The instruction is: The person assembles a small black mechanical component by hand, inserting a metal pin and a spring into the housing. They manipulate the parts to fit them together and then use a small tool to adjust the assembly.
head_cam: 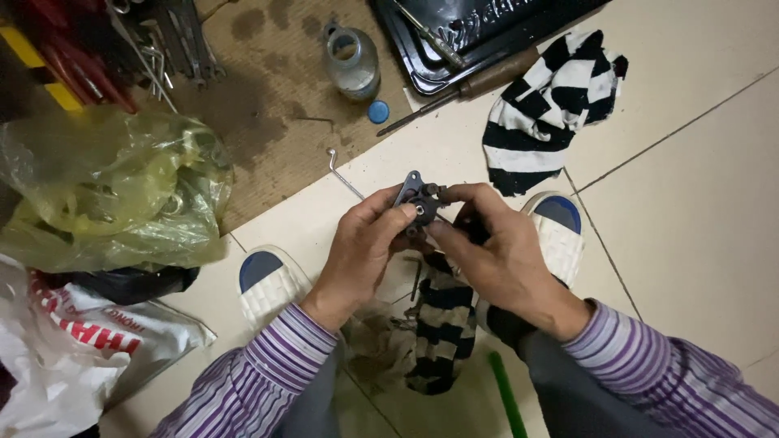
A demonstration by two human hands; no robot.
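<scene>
Nearest you, your purple-striped sleeves [268, 365] frame a black-and-white striped rag [442, 324] lying on the tiled floor between your white, blue-toed shoes [264, 284]; a green rod [505, 393] pokes in at the near edge.

Just above the rag, both your hands meet on a small dark metal part [418, 203] with a flat bracket plate and round fittings. Your left hand [361, 247] grips it from the left, thumb pressed onto its face and fingers curled behind. Your right hand [495, 247] closes on it from the right, thumb and forefinger pinching the fitting on that side. The part is raised off the floor, held between both sets of fingertips, so it is fully in hand. By the look of it, the work on the part is under way but not finished: it is not laid down, and the tools lie untouched.

A bent wire rod [345, 174] lies on the floor just beyond your left fingers. To the left are a yellowish plastic bag [105, 186] and a white bag [73, 341]. Farther off, on brown cardboard [268, 105], stand an open clear jar [353, 61] and its blue cap [378, 111]. On the far right lie a second striped cloth [552, 105], a wooden-handled tool [479, 81] and a black tray [487, 28].
</scene>
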